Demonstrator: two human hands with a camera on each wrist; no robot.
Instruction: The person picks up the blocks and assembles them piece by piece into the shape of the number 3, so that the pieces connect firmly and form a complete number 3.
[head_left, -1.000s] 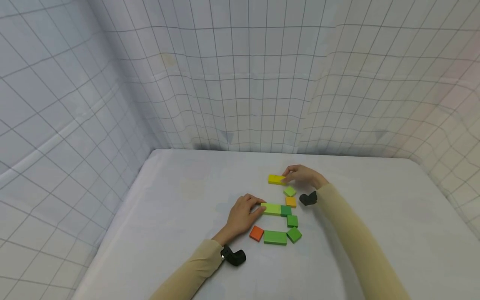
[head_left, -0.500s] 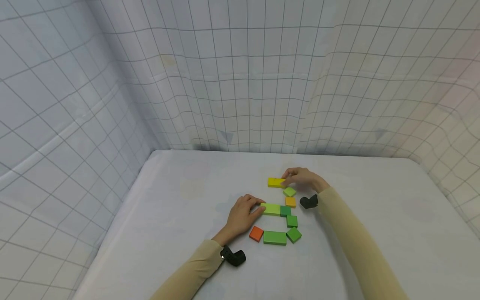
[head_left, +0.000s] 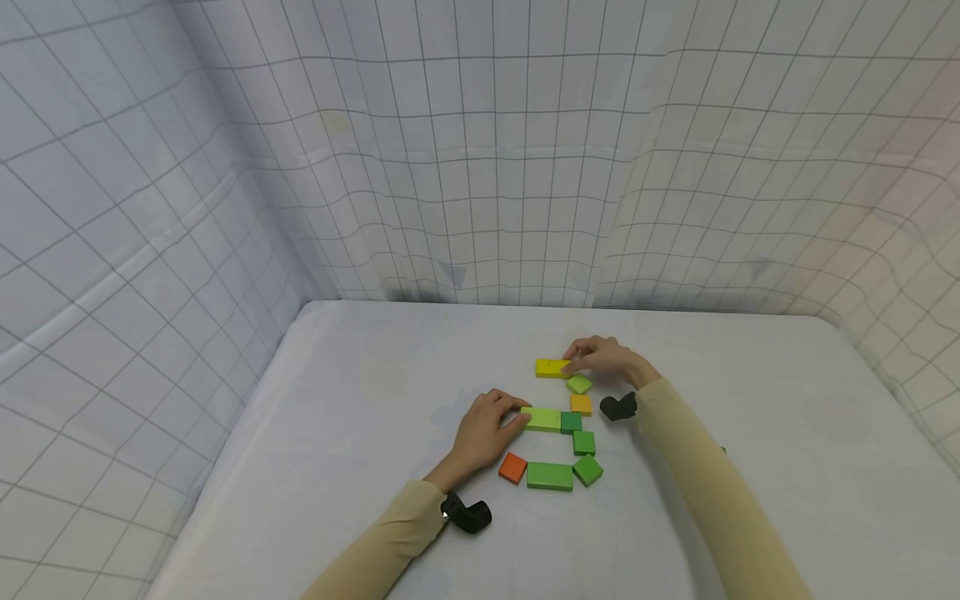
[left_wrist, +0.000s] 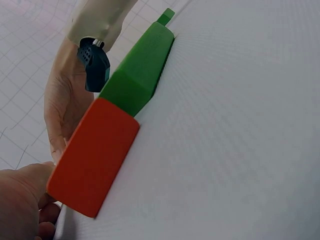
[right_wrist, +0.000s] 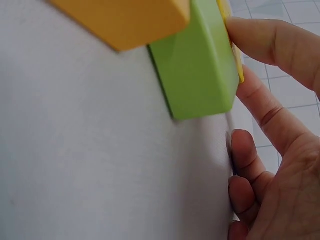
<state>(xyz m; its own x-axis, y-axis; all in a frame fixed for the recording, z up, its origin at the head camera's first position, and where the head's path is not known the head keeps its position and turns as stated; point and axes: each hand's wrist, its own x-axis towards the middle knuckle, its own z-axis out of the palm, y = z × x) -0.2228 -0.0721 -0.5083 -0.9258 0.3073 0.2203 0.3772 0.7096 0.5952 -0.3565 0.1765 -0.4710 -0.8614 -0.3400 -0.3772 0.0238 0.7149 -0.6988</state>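
My right hand pinches the right end of a long yellow block between thumb and fingers. Just on the near side of it lies a small light green block, turned at an angle, with a small orange-yellow block nearer still. My left hand holds the left end of a long lime block between thumb and fingers. A small dark green block touches that block's right end. In the right wrist view, the light green block hides most of the yellow one.
Nearer me lie a red-orange block, a long green block and two small green blocks, one tilted and one straighter. A green corner peeks out by the right sleeve. White gridded curtains surround the white table.
My right hand has drawn the yellow block slightly toward me, up close to the small light green block. A green corner now shows beside the right sleeve. The left hand has stayed put.
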